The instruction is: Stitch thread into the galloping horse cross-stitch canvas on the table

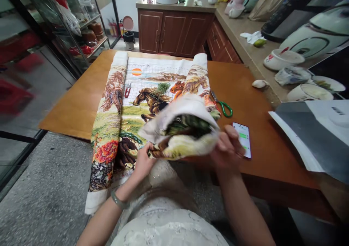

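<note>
A large cross-stitch cloth [133, 109] with horses, grass and a sun lies on the table, rolled up along its left and right sides. Its near right part is lifted and folded over into a loose, open tube, blurred by motion. My left hand [144, 162], with a bangle on the wrist, is closed on the cloth's near edge. On the right of the lifted tube, my right hand [229, 146] has curled fingers at its white edge; motion smears them. Red thread snips [127, 90] and a clump of green thread [164, 88] rest on the cloth.
Green-handled scissors [225, 107] and a lit phone [243, 138] lie on the brown table [240, 80], right of the cloth. A grey and white package [313, 129] stands farther right. Bowls and appliances crowd the counter [231, 27]. A shelf rack [89, 20] is at the left.
</note>
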A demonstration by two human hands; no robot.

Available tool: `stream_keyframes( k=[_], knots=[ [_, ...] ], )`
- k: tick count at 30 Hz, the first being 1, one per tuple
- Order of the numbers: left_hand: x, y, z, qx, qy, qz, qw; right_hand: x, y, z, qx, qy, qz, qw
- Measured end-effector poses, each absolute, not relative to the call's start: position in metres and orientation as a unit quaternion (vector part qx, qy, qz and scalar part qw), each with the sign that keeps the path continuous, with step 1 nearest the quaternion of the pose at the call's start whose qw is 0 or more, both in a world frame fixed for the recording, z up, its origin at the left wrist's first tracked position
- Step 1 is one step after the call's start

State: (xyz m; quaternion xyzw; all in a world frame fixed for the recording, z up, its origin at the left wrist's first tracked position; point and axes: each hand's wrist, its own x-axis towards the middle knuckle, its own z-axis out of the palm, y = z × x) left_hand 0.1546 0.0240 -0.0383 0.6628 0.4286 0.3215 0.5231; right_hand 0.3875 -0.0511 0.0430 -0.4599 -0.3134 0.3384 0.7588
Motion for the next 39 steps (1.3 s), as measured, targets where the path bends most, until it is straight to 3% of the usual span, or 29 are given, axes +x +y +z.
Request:
stream_keyframes(
  k=[2,4,8,13,19,24,39],
  knots=[
    [0.154,0.035,-0.030,0.552,0.438,0.339,0.624,0.360,-0.002,0.045,-0.407,-0.384,0.378,0.737],
    [0.152,0.043,-0.027,0.441,0.429,0.349,0.707,0.333,0.040,0.037,-0.403,-0.453,0.445,0.659],
    [0.148,0.049,-0.029,0.321,0.432,0.349,0.767,0.307,0.077,0.017,-0.451,-0.529,0.463,0.550],
    [0.149,0.048,-0.029,0.299,0.420,0.348,0.783,0.321,0.029,0.013,-0.546,-0.559,0.304,0.545],
    [0.151,0.047,-0.022,0.312,0.410,0.328,0.792,0.311,-0.028,-0.003,-0.634,-0.501,0.371,0.458],
    [0.150,0.047,-0.021,0.334,0.419,0.328,0.778,0.292,-0.035,-0.015,-0.656,-0.472,0.356,0.469],
    [0.150,0.045,-0.019,0.329,0.428,0.326,0.776,0.273,-0.036,-0.018,-0.639,-0.296,0.501,0.503]
  ],
)
